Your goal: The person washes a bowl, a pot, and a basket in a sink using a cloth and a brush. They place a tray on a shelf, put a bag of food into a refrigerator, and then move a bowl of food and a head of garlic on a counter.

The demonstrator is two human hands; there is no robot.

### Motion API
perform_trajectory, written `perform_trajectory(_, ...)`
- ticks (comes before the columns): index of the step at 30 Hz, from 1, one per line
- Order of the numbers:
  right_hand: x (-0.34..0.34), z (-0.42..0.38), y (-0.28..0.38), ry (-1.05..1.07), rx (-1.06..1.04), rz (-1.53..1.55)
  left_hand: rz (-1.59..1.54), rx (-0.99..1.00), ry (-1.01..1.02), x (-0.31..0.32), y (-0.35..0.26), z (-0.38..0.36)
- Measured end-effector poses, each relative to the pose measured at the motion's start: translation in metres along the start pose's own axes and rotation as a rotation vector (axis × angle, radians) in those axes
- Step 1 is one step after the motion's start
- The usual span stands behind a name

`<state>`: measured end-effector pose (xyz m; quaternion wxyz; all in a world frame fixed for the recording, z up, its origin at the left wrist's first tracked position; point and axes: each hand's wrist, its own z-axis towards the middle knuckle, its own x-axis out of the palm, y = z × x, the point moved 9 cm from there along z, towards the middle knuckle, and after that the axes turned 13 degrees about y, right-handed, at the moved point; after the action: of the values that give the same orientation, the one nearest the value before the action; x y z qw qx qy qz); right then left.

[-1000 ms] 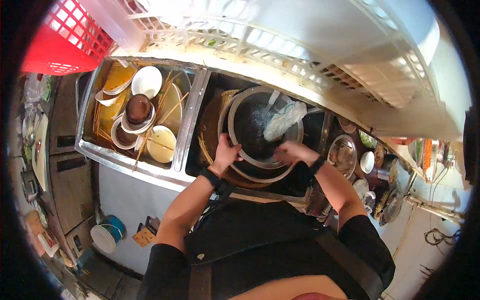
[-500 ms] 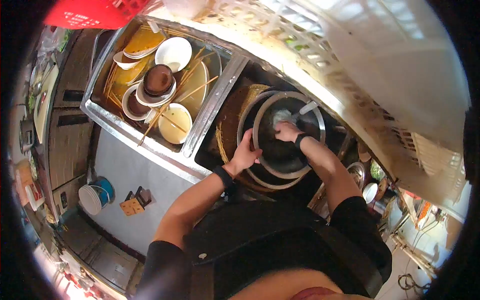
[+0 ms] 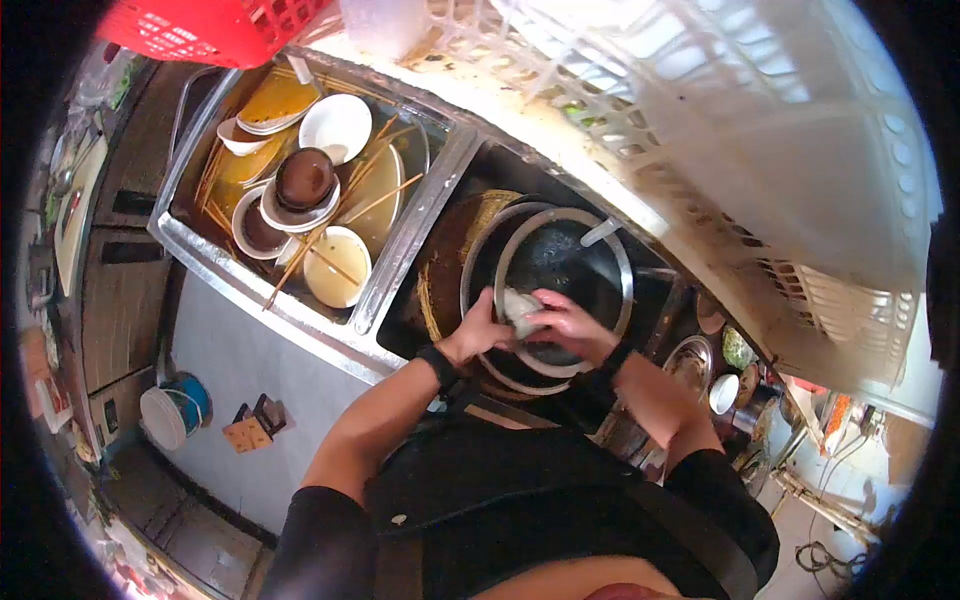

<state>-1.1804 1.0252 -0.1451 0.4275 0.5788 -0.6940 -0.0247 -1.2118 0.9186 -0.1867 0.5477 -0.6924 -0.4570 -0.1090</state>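
A dark round pan with a pale metal rim [image 3: 628, 290] lies in the right sink basin, on top of other round vessels. My left hand [image 3: 480, 330] is closed on the near left part of its rim. A whitish crumpled cloth or scrubber [image 3: 520, 312] is pressed against that rim by my right hand [image 3: 568, 326], whose fingers are closed around it. The two hands are close together. The tap spout [image 3: 600, 232] reaches over the far side of the pan.
The left basin [image 3: 250, 290] holds bowls, plates and several chopsticks in yellowish liquid. White plastic baskets [image 3: 800, 290] and a red basket [image 3: 210, 30] stand along the far ledge. A blue and white bucket [image 3: 165, 418] is on the floor at left.
My right hand has moved with the whitish cloth from the pan's inner far area to its near left rim, beside my left hand. The view has shifted slightly.
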Motion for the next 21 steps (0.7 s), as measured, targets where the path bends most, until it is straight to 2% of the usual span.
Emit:
perform_trajectory(1,0.005,0.006,-0.003,-0.024,-0.048,-0.022,0.068,0.028,-0.023,0.010,-0.005,-0.008)
perform_trajectory(3,-0.008,0.036,-0.008,-0.151,-0.279,-0.348,0.166,0.031,-0.069,0.013,0.014,-0.014)
perform_trajectory(6,-0.011,0.058,0.021,-0.392,-0.393,0.061,0.019,0.001,-0.123,0.021,0.026,-0.033)
perform_trajectory(7,-0.026,0.069,0.038,-0.410,-0.532,0.182,-0.066,0.007,-0.141,0.022,0.027,-0.035)
perform_trajectory(8,-0.049,0.068,0.050,-0.613,-0.512,0.200,-0.078,0.012,-0.159,0.024,0.022,-0.038)
perform_trajectory(9,-0.094,0.083,0.044,-0.713,-0.610,0.333,-0.073,0.010,-0.158,0.024,0.022,-0.036)
perform_trajectory(10,-0.101,0.069,0.062,-0.831,-0.744,0.335,-0.112,0.026,-0.152,0.024,0.022,-0.033)
perform_trajectory(11,-0.108,0.053,0.058,-1.089,-0.654,0.507,-0.155,0.038,-0.147,0.026,0.024,-0.033)
perform_trajectory(12,-0.116,0.056,0.054,-1.085,-0.656,0.508,-0.098,0.043,-0.162,0.028,0.019,-0.035)
perform_trajectory(15,-0.168,0.099,0.018,-0.826,-0.722,0.670,0.010,0.004,-0.154,0.021,0.041,-0.033)
perform_trajectory(18,-0.133,0.095,0.021,-0.999,-0.706,0.207,0.013,0.016,-0.130,0.018,0.036,-0.033)
perform_trajectory(20,-0.071,0.094,0.021,-0.707,-0.622,0.074,-0.026,0.031,-0.125,0.010,0.036,-0.029)
perform_trajectory(21,-0.041,0.088,0.021,-0.586,-0.604,0.039,0.038,-0.087,-0.126,0.012,0.020,-0.036)
